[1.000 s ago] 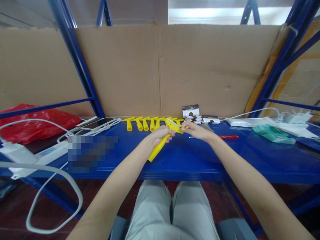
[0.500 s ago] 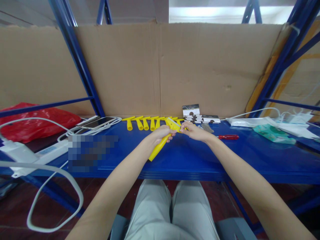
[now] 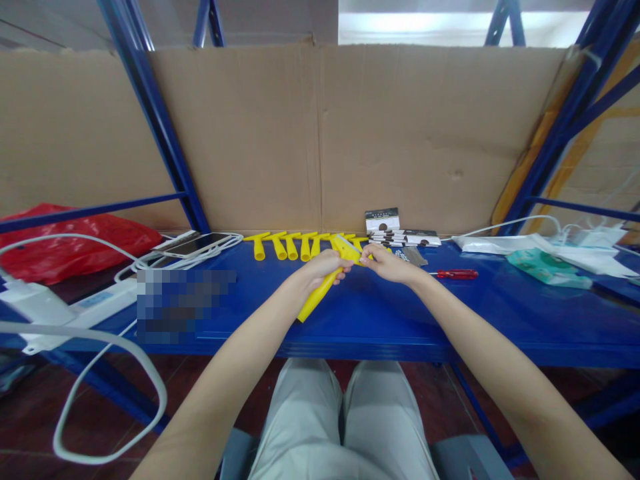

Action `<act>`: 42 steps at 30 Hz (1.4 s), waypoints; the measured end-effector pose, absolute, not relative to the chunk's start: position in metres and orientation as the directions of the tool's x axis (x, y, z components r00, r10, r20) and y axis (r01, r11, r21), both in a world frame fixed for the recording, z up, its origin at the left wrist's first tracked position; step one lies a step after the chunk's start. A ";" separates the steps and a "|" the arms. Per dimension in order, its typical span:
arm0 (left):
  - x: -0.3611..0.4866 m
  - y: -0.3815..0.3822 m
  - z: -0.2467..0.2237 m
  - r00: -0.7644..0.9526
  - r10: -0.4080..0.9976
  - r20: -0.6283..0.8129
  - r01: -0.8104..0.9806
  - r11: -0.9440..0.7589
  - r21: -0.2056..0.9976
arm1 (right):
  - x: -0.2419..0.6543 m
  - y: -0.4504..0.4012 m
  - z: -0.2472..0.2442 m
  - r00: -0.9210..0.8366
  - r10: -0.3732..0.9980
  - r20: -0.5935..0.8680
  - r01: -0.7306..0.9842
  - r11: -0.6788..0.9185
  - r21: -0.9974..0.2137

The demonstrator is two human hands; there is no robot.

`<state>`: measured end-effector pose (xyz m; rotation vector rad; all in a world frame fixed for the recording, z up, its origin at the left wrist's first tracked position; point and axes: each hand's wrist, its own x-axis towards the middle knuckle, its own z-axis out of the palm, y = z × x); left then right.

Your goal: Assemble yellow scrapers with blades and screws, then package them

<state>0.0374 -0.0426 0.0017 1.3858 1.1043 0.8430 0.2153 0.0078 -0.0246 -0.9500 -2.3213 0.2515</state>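
My left hand [image 3: 327, 265] is wrapped round a yellow plastic tool [image 3: 316, 300], its handle slanting down toward the table's front edge. A thin pale blade or strip lies along the tool's head. At the right side of that head, my right hand [image 3: 381, 261] has its fingers pinched together; what is between them is too small to make out. Behind my hands several yellow tools [image 3: 305, 248] stand in a row. Close behind my right hand are small metal pieces [image 3: 414, 256].
A red screwdriver [image 3: 456, 274] lies right of my right hand. Black-and-white boxes [image 3: 383, 221] and packets sit at the cardboard wall [image 3: 240, 133]. Left are a phone [image 3: 197, 245], cables, a power strip [image 3: 107, 307] and a red bag [image 3: 75, 243]; right, a green packet [image 3: 547, 268].
My right hand has shifted very slightly at the tool's head, uncovering a little more of the small pieces behind it. My left hand holds the tool in the same place.
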 end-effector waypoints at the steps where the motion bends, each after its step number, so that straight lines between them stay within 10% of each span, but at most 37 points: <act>1: 0.038 -0.043 0.002 0.305 0.947 -0.099 0.160 0.052 0.986 | 0.216 0.008 -0.025 -0.560 0.693 0.454 0.570 0.720 -0.397; 42: 0.036 -0.041 0.002 0.307 0.944 -0.117 0.123 0.083 0.989 | 0.208 -0.005 -0.023 -0.538 0.603 0.589 0.570 0.775 -0.273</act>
